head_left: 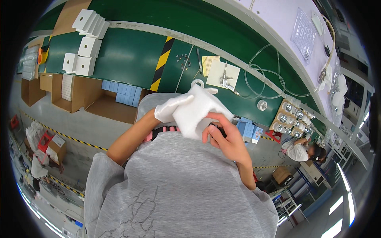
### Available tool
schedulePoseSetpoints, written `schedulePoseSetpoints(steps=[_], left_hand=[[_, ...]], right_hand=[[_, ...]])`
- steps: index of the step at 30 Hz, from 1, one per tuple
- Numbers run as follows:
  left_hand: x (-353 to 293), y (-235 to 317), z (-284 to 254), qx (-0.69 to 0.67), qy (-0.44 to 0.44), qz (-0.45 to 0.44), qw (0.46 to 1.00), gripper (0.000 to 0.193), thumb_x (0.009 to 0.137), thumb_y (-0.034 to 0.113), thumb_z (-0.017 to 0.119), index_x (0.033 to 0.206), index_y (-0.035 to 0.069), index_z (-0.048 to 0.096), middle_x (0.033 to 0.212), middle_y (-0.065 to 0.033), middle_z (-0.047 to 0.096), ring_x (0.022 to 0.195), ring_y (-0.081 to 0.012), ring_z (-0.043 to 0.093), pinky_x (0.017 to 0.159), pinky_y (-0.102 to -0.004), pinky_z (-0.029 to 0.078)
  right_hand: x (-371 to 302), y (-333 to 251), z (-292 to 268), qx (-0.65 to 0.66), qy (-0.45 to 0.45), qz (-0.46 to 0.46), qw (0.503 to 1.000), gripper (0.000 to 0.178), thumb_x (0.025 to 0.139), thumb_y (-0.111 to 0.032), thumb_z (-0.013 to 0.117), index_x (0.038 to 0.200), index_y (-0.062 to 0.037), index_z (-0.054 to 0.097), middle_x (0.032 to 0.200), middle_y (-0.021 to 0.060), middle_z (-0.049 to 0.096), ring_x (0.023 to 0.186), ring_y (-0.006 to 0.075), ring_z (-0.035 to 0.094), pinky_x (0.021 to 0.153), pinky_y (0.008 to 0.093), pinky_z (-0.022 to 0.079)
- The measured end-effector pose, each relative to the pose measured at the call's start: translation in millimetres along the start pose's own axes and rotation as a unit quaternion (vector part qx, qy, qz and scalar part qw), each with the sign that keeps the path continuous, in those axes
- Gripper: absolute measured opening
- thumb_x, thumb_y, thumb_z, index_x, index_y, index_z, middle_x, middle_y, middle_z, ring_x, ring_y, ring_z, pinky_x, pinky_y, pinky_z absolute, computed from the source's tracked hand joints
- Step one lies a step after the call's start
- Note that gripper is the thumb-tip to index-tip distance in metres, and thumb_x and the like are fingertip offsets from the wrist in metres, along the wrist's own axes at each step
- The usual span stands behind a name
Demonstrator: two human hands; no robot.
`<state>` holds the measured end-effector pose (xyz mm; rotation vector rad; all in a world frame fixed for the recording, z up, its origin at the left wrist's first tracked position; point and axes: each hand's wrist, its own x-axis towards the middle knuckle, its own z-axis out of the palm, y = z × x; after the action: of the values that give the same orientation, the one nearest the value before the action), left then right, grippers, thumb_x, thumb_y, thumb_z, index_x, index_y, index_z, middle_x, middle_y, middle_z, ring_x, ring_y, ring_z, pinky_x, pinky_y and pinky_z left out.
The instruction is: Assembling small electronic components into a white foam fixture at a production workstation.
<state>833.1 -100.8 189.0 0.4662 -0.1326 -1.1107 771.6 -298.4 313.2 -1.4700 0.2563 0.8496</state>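
My left hand (173, 108), in a white glove, grips a soft white foam piece (195, 108) in front of my chest. The foam has a hollow or fold on its right side. At that hollow is my bare right hand (230, 143), its thumb and fingers curled around a small black object (218, 129). The fingers hide most of this object, so its kind cannot be told. One right finger reaches along the foam's edge. Just beyond the foam, a white ring-shaped thing (197, 83) shows at the bench edge.
On the green bench (131, 51) lie a metal air gun (227, 82) with a clear hose, small dark parts (182, 59) and a pen (199, 61). White boxes (89, 47) stand left. Open cartons (113, 107) hold blue boxes. Bulb-like parts (283, 118) and a co-worker (297, 148) are right.
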Motion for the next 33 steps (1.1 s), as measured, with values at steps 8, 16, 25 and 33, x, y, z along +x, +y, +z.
schedulePoseSetpoints(steps=[8, 16, 25, 33], left_hand=[[2, 2, 1, -0.001, -0.004, 0.019, 1.000, 0.076, 0.099, 0.051, 0.041, 0.152, -0.002, 0.032, 0.159, -0.0158, 0.032, 0.142, -0.0253, 0.039, 0.118, -0.0362, 0.030], [2, 4, 0, -0.074, 0.001, -0.027, 0.997, 0.082, 0.096, 0.051, 0.051, 0.157, 0.007, 0.020, 0.150, -0.0162, 0.043, 0.134, -0.0249, 0.050, 0.111, -0.0363, 0.042], [4, 6, 1, -0.070, 0.001, -0.028, 0.997, 0.083, 0.095, 0.052, 0.053, 0.157, 0.007, 0.020, 0.150, -0.0164, 0.043, 0.134, -0.0247, 0.050, 0.111, -0.0360, 0.042], [4, 5, -1, -0.038, 0.002, -0.035, 0.999, 0.084, 0.094, 0.051, 0.053, 0.157, 0.007, 0.020, 0.150, -0.0171, 0.043, 0.134, -0.0244, 0.050, 0.111, -0.0353, 0.042]], right_hand=[[1, 1, 0, -0.005, 0.017, -0.010, 1.000, 0.036, 0.102, -0.002, 0.047, 0.138, -0.0029, 0.045, 0.086, 0.0070, 0.065, 0.057, 0.0046, 0.040, 0.052, 0.0204, 0.035], [3, 2, -3, 0.010, 0.004, -0.015, 1.000, 0.039, 0.101, 0.000, 0.046, 0.139, -0.0030, 0.044, 0.091, 0.0090, 0.066, 0.058, 0.0059, 0.041, 0.053, 0.0211, 0.037], [4, -6, 0, 0.009, 0.022, 0.019, 1.000, 0.034, 0.103, -0.004, 0.046, 0.137, -0.0022, 0.044, 0.085, 0.0079, 0.067, 0.055, 0.0055, 0.039, 0.051, 0.0211, 0.035], [4, -2, 1, 0.008, 0.033, 0.039, 0.999, 0.029, 0.103, -0.006, 0.047, 0.132, -0.0002, 0.049, 0.076, 0.0058, 0.064, 0.055, 0.0046, 0.040, 0.050, 0.0210, 0.033]])
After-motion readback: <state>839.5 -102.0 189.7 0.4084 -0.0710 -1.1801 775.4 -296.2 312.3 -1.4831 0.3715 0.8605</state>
